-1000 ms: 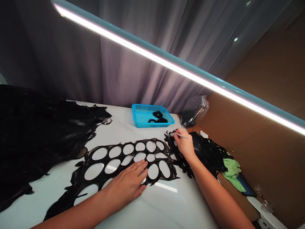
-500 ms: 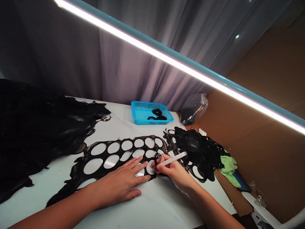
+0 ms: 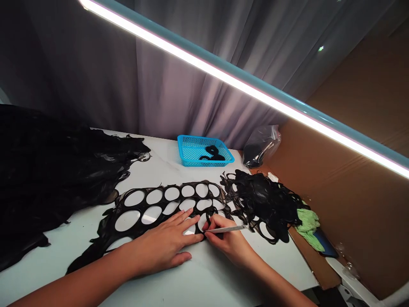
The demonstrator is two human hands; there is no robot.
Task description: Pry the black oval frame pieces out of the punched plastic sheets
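Observation:
My left hand [image 3: 166, 241] lies flat with its fingers spread on a thin black rubber-like sheet [image 3: 144, 211], which has rows of round holes. My right hand [image 3: 228, 238] is closed around a slim, pale, flat-sided tool [image 3: 231, 229], its rear end pointing right. The tool's tip is hidden at the fingers, close to the sheet's lower right part. Thin black loops [image 3: 211, 212] stand up beside my right fingertips; whether they are pinched there I cannot tell.
A blue perforated basket [image 3: 188, 162] with black ring-like pieces stands at the back. Tangled black scraps [image 3: 265, 196] lie at right, beside a green cloth [image 3: 308, 224]. A large black sheet pile [image 3: 64, 179] covers the left. A clear bag [image 3: 262, 145] leans near the curtain. A bright tube lamp [image 3: 223, 76] crosses above.
My right hand has turned slightly, so the tool now lies flatter with its rear end lower. My left hand stays in the same place on the sheet.

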